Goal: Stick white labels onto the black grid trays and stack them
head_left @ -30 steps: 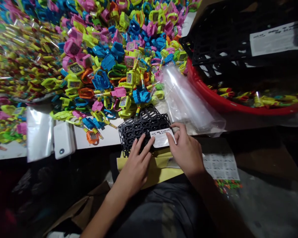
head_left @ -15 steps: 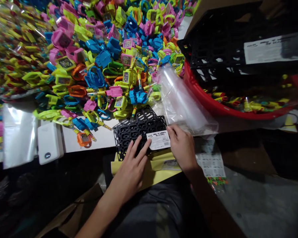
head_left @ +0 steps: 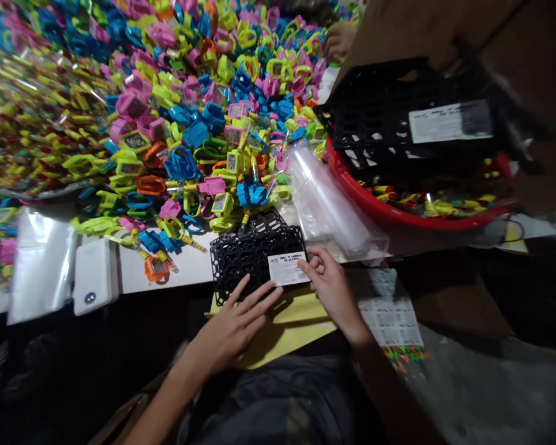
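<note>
While my left hand [head_left: 234, 324] spreads its fingers at the near edge of the black tray [head_left: 243, 253], grasping nothing, my right hand [head_left: 331, 290] curls, thumb and forefinger close together at the right end of the white label [head_left: 285, 270]; pinch or touch, I cannot tell. Yellow sheet [head_left: 291, 318] between both hands.

Across the middle of the frame, front edge of a white desk [head_left: 136, 272], with dark shadow below. At lower right, dull grey floor [head_left: 486, 389]; at upper right, brown cardboard [head_left: 398, 28]. Light rather weak and uneven.
</note>
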`<state>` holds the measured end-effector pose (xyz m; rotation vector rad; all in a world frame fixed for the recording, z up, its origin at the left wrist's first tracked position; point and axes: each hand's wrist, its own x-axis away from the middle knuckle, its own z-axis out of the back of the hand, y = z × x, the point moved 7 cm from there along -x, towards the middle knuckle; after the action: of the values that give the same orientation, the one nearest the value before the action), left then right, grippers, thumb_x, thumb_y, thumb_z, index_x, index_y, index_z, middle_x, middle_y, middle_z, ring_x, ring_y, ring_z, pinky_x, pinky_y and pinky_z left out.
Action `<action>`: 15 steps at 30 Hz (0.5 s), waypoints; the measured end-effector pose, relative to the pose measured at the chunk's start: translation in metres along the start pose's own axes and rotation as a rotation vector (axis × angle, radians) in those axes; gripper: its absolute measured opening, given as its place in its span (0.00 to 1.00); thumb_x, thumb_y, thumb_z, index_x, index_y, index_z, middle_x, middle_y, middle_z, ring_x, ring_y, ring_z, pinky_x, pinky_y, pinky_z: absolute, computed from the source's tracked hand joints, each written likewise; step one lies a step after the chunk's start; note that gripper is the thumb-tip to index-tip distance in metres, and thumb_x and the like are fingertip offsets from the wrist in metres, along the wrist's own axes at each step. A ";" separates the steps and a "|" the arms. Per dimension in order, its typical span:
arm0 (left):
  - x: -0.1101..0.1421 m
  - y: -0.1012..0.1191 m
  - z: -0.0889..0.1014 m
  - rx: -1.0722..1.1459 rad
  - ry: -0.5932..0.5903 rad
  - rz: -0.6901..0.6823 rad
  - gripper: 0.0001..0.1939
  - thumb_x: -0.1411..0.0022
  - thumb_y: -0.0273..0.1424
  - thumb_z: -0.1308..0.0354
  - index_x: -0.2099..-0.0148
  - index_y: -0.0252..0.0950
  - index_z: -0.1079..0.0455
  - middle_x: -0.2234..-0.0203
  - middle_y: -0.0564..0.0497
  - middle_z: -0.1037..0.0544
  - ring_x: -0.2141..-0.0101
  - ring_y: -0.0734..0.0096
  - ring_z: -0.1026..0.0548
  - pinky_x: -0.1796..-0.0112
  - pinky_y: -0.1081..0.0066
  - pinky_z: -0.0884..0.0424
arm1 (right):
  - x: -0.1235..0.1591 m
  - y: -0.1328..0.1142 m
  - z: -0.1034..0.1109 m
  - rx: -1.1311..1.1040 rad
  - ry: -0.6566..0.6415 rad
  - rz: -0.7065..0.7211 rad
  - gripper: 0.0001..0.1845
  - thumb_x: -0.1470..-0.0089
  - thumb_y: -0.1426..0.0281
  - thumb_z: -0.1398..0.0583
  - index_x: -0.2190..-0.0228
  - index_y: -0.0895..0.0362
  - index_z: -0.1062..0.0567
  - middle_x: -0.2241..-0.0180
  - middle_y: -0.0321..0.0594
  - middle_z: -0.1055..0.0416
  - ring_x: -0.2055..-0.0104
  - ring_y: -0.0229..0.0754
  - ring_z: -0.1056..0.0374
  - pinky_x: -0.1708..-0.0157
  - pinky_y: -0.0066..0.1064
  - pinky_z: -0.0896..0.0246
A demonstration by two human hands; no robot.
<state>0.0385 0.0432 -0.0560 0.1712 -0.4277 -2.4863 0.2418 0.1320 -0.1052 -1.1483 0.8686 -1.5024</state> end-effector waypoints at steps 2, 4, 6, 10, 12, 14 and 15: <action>0.007 0.002 -0.001 -0.009 0.000 -0.009 0.22 0.43 0.14 0.46 0.48 0.34 0.29 0.24 0.45 0.44 0.22 0.59 0.61 0.24 0.46 0.69 | 0.001 -0.003 -0.003 -0.059 -0.005 -0.002 0.26 0.38 0.48 0.38 0.51 0.56 0.28 0.70 0.29 0.37 0.80 0.33 0.40 0.83 0.24 0.49; 0.011 0.003 -0.002 -0.005 0.010 0.010 0.24 0.44 0.14 0.45 0.45 0.34 0.29 0.24 0.45 0.43 0.23 0.56 0.60 0.24 0.44 0.63 | 0.005 -0.009 -0.006 -0.100 -0.024 0.011 0.29 0.39 0.49 0.37 0.47 0.56 0.28 0.66 0.34 0.31 0.79 0.34 0.35 0.83 0.24 0.45; 0.012 0.002 0.000 -0.017 0.060 0.020 0.26 0.43 0.14 0.46 0.43 0.35 0.29 0.24 0.44 0.43 0.23 0.55 0.56 0.25 0.41 0.56 | 0.009 -0.015 -0.009 -0.138 -0.056 0.040 0.32 0.42 0.54 0.33 0.41 0.54 0.29 0.59 0.41 0.26 0.69 0.39 0.26 0.76 0.26 0.34; 0.008 -0.001 0.008 -0.116 0.207 -0.051 0.28 0.36 0.12 0.52 0.39 0.38 0.30 0.27 0.44 0.36 0.26 0.61 0.43 0.28 0.49 0.44 | 0.009 -0.014 -0.005 -0.181 -0.067 0.048 0.32 0.42 0.62 0.33 0.37 0.51 0.26 0.57 0.42 0.26 0.65 0.39 0.27 0.68 0.29 0.27; 0.005 -0.004 0.012 -0.185 0.272 -0.085 0.27 0.32 0.14 0.53 0.38 0.39 0.29 0.30 0.46 0.31 0.28 0.64 0.38 0.29 0.55 0.40 | 0.006 -0.010 -0.001 -0.198 -0.052 0.035 0.28 0.40 0.60 0.34 0.40 0.52 0.22 0.61 0.39 0.29 0.71 0.36 0.32 0.74 0.27 0.30; 0.004 -0.007 0.015 -0.262 0.328 -0.099 0.25 0.28 0.16 0.54 0.38 0.38 0.28 0.33 0.48 0.27 0.30 0.65 0.34 0.30 0.59 0.37 | 0.004 -0.009 0.000 -0.246 -0.054 0.024 0.28 0.41 0.57 0.33 0.42 0.52 0.20 0.63 0.38 0.32 0.72 0.35 0.33 0.76 0.26 0.30; 0.004 -0.008 0.016 -0.291 0.345 -0.105 0.24 0.27 0.17 0.55 0.37 0.38 0.27 0.34 0.50 0.26 0.31 0.65 0.32 0.31 0.61 0.35 | 0.004 -0.009 -0.001 -0.285 -0.064 0.020 0.28 0.42 0.56 0.32 0.42 0.52 0.19 0.63 0.38 0.32 0.72 0.35 0.32 0.76 0.27 0.29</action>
<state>0.0277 0.0511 -0.0441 0.5034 0.0889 -2.5191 0.2380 0.1303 -0.0957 -1.3818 1.0709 -1.3473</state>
